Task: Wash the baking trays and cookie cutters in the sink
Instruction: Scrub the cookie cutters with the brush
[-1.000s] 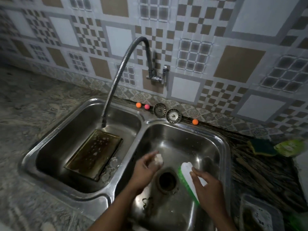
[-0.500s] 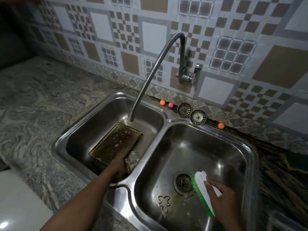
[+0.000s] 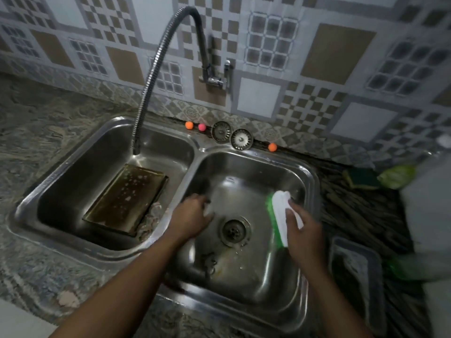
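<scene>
Hands both over the right basin now. Left hand point(image 3: 195, 215) half a second ago was down in the left basin at the near end of the tray point(image 3: 127, 198), beside the pile of cutters point(image 3: 152, 217); it has since crossed the divider and sits just left of the drain point(image 3: 233, 230), fingers curled round something small and pale. Most likely a cutter fetched from that pile, but blur hides its shape, so cannot say for sure. A second ago the same hand held a similar pale object in this basin. Right hand point(image 3: 305, 230) grips the brush point(image 3: 280, 215) as before, white back up, green bristles facing left toward the drain; it has lifted a little toward the far right wall of the sink point(image 3: 310, 176). One cutter point(image 3: 208, 261) lies loose on the right basin floor, near side of the drain, well clear of either hand. Tray lies tilted in the left basin under the tap point(image 3: 136, 147), still brown and spotted with suds; no water visible from the spout. Reading: a piece-by-piece cycle is under way, fetch from left, scrub at right. Brush and left hand are near but apart, so scrubbing of this piece is not yet begun. Tray and the rest of the pile look untouched, so the task is far from done.
</scene>
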Demonstrator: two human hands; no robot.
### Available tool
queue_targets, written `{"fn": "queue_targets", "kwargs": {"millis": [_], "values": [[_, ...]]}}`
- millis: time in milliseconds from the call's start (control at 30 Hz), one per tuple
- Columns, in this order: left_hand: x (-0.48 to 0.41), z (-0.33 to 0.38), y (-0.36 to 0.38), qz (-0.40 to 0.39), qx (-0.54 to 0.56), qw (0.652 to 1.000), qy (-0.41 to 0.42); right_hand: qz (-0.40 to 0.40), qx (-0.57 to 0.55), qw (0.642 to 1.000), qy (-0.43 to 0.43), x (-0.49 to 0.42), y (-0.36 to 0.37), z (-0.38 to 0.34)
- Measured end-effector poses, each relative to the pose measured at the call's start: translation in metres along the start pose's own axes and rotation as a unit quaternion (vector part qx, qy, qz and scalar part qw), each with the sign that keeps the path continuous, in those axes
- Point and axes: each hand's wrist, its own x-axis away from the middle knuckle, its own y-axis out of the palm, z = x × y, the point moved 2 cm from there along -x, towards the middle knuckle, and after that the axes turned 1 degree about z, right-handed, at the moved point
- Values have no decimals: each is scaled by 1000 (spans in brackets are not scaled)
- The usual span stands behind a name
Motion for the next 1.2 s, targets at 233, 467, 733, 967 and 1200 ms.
{"fn": "queue_targets", "kwargs": {"millis": [233, 467, 733, 967, 1200], "values": [[35, -4, 108, -314, -130, 940, -27, 137, 48, 989, 15, 5, -90, 28], [46, -9, 150, -300, -70, 949, -73, 169, 100, 975, 107, 44, -123, 72], [31, 16, 141, -249, 35, 966, -59, 106, 127, 976, 141, 54, -103, 92], [22, 51, 110, -192, 407, 888, -98, 154, 52, 983, 90, 35, -106, 58], [19, 113, 50, -267, 692, 658, -132, -17, -13, 1000, -6, -6, -20, 5]]}}
